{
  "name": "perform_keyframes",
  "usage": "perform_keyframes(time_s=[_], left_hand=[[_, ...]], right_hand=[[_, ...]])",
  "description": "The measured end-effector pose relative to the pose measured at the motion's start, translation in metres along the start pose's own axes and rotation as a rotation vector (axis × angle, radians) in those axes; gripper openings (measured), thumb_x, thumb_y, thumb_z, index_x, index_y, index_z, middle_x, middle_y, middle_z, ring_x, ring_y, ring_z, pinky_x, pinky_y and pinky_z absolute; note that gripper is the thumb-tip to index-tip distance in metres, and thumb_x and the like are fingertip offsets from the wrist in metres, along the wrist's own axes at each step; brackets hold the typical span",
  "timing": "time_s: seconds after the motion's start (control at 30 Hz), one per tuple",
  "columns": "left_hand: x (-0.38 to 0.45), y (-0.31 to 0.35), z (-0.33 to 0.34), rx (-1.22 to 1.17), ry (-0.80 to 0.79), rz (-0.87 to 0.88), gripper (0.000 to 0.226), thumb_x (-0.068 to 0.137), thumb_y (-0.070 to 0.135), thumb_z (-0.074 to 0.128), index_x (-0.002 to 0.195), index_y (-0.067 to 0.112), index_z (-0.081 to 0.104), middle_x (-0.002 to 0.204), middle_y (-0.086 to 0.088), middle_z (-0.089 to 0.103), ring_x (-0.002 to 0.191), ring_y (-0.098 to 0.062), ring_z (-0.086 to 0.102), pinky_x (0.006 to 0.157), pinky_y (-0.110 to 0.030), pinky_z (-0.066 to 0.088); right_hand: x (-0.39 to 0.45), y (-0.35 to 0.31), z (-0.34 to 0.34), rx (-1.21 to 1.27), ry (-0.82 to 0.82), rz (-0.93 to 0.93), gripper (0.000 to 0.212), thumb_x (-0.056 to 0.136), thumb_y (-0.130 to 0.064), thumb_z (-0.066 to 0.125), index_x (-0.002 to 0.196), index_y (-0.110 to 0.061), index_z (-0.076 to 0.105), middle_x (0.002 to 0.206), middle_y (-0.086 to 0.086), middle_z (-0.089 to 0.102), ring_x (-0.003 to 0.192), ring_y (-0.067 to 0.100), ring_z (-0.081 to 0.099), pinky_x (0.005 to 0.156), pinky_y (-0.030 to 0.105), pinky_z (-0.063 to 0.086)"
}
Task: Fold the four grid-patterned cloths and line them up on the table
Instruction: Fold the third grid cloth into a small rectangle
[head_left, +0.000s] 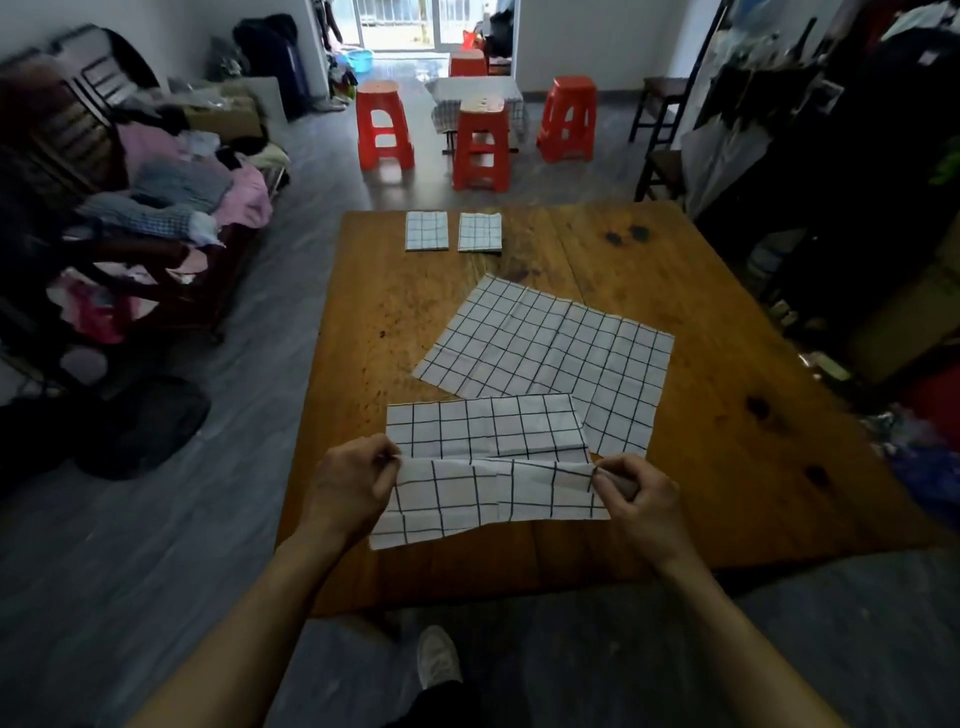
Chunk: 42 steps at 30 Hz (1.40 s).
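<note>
On the wooden table (701, 291) two folded grid cloths lie side by side at the far edge, one on the left (426, 230) and one on the right (480, 232). An unfolded grid cloth (545, 353) lies spread flat in the middle. Nearest me is a third-stage grid cloth (483, 467), partly folded along its length. My left hand (353, 486) pinches its left end at the fold line. At the right end of that same fold my right hand (636, 491) pinches the cloth. The near flap is lifted slightly off the table.
Several red plastic stools (480, 145) stand around a small covered table (475, 93) beyond the far edge. A rack piled with clothes (171, 197) is on the left. Dark clutter fills the right side. My shoe (439, 657) is on the floor below the table's near edge.
</note>
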<state>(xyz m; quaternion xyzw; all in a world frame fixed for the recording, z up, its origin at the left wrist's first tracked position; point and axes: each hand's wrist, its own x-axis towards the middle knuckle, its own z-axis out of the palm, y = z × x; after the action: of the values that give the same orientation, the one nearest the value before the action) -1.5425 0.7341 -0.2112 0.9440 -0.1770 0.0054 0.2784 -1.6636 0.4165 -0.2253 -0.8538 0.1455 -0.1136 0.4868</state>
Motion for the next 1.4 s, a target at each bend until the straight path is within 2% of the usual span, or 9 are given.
perform_keyframes(time_s=[0.17, 0.3, 0.67, 0.83, 0.93, 1.03, 1.1, 1.3, 1.4], left_hand=[[0.048, -0.011, 0.017, -0.051, -0.037, -0.004, 0.006, 0.091, 0.020, 0.063, 0.090, 0.026, 0.063, 0.081, 0.009, 0.064, 0.075, -0.005, 0.060, 0.067, -0.030, 0.057], [0.081, -0.019, 0.026, -0.100, -0.031, -0.029, 0.007, 0.090, 0.018, 0.065, 0.090, 0.025, 0.063, 0.082, 0.008, 0.065, 0.077, -0.006, 0.061, 0.067, -0.026, 0.055], [0.126, -0.044, 0.050, -0.144, -0.056, -0.121, 0.007, 0.089, 0.017, 0.066, 0.093, 0.023, 0.064, 0.089, 0.005, 0.067, 0.083, -0.011, 0.064, 0.076, -0.037, 0.059], [0.122, -0.041, 0.064, 0.109, 0.054, -0.204, 0.038, 0.081, 0.023, 0.074, 0.117, 0.020, 0.061, 0.108, -0.004, 0.064, 0.105, -0.023, 0.056, 0.087, -0.039, 0.049], [0.108, -0.036, 0.070, 0.153, 0.092, -0.244, 0.039, 0.080, 0.024, 0.073, 0.117, 0.019, 0.061, 0.113, -0.006, 0.063, 0.111, -0.024, 0.053, 0.088, -0.038, 0.046], [0.096, -0.024, 0.081, 0.161, 0.059, -0.278, 0.037, 0.082, 0.025, 0.071, 0.117, 0.020, 0.061, 0.117, -0.003, 0.061, 0.115, -0.021, 0.052, 0.091, -0.033, 0.044], [0.085, -0.020, 0.087, 0.167, 0.012, -0.268, 0.034, 0.084, 0.027, 0.070, 0.116, 0.022, 0.061, 0.117, 0.000, 0.061, 0.115, -0.018, 0.051, 0.091, -0.029, 0.042], [0.048, 0.007, 0.122, 0.261, -0.098, -0.294, 0.034, 0.076, 0.028, 0.077, 0.107, 0.022, 0.064, 0.109, 0.001, 0.064, 0.103, -0.018, 0.057, 0.083, -0.032, 0.050], [0.032, 0.019, 0.139, 0.289, -0.140, -0.223, 0.035, 0.072, 0.028, 0.080, 0.103, 0.023, 0.064, 0.106, 0.001, 0.062, 0.098, -0.018, 0.058, 0.078, -0.031, 0.054]], right_hand=[[0.039, -0.001, 0.005, -0.055, 0.007, 0.039, 0.009, 0.091, -0.013, 0.065, 0.094, -0.021, 0.065, 0.088, -0.007, 0.065, 0.082, 0.003, 0.064, 0.065, 0.014, 0.053], [0.075, -0.007, 0.011, -0.136, 0.013, 0.085, 0.007, 0.092, -0.018, 0.065, 0.096, -0.024, 0.064, 0.089, -0.011, 0.064, 0.083, 0.000, 0.062, 0.062, 0.014, 0.051], [0.145, 0.012, 0.034, -0.219, -0.056, 0.181, 0.014, 0.091, -0.020, 0.065, 0.105, -0.020, 0.064, 0.096, -0.008, 0.063, 0.095, 0.011, 0.062, 0.076, 0.023, 0.054], [0.157, 0.022, 0.039, -0.216, 0.023, 0.166, 0.027, 0.093, -0.023, 0.063, 0.119, -0.015, 0.059, 0.106, -0.004, 0.057, 0.102, 0.013, 0.056, 0.084, 0.028, 0.049], [0.155, 0.034, 0.041, -0.311, 0.072, 0.024, 0.025, 0.094, -0.025, 0.061, 0.117, -0.014, 0.060, 0.108, -0.002, 0.059, 0.105, 0.016, 0.056, 0.088, 0.032, 0.047], [0.150, 0.047, 0.042, -0.421, -0.010, -0.127, 0.026, 0.093, -0.025, 0.061, 0.118, -0.017, 0.058, 0.114, -0.001, 0.058, 0.110, 0.013, 0.050, 0.094, 0.028, 0.038], [0.140, 0.049, 0.053, -0.457, -0.097, -0.178, 0.030, 0.091, -0.024, 0.063, 0.120, -0.020, 0.058, 0.120, -0.001, 0.056, 0.115, 0.010, 0.046, 0.099, 0.029, 0.039], [0.104, 0.060, 0.086, -0.459, -0.495, -0.274, 0.042, 0.092, -0.028, 0.061, 0.133, -0.018, 0.055, 0.136, 0.000, 0.049, 0.125, 0.013, 0.044, 0.103, 0.016, 0.027], [0.085, 0.064, 0.102, -0.485, -0.565, -0.384, 0.045, 0.085, -0.024, 0.067, 0.127, -0.016, 0.057, 0.132, 0.004, 0.051, 0.120, 0.019, 0.052, 0.101, 0.020, 0.036]])
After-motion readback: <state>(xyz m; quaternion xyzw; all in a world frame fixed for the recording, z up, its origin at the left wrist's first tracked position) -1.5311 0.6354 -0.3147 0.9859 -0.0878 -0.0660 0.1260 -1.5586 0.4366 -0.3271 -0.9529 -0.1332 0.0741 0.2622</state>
